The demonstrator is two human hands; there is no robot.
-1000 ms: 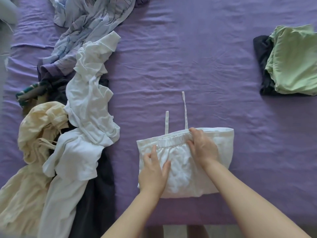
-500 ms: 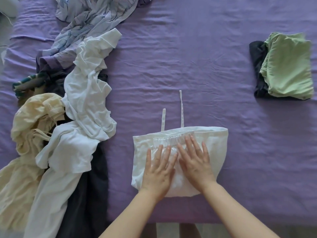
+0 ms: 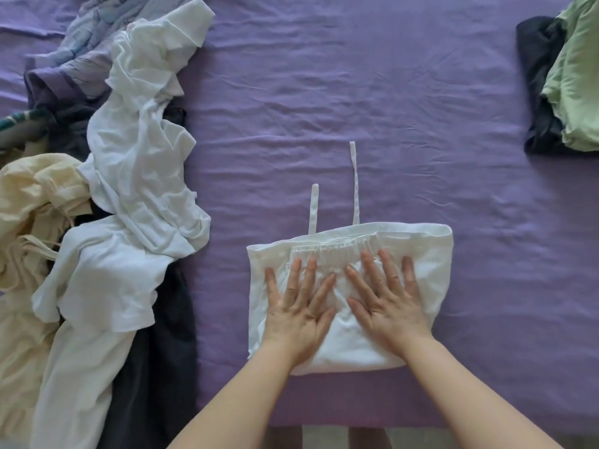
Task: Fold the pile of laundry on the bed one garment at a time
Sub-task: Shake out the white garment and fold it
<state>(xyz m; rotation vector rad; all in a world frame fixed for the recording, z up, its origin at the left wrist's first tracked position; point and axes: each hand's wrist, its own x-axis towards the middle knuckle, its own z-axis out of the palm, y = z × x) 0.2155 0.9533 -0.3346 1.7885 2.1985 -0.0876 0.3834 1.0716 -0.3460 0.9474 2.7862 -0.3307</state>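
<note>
Pressing both flat, open hands, left hand (image 3: 299, 311) and right hand (image 3: 387, 306), we should smooth the folded white garment (image 3: 431, 270) outward evenly, gripping nothing.

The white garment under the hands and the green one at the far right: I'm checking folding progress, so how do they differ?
The white garment lies mid-bed with both hands, left and right, pressing flat on it; the green garment lies untouched at the right edge. The white one rests directly on the sheet; the green one sits on a dark garment. Two drawstrings trail from the white one; none show on the green. Both are folded compact.
</note>
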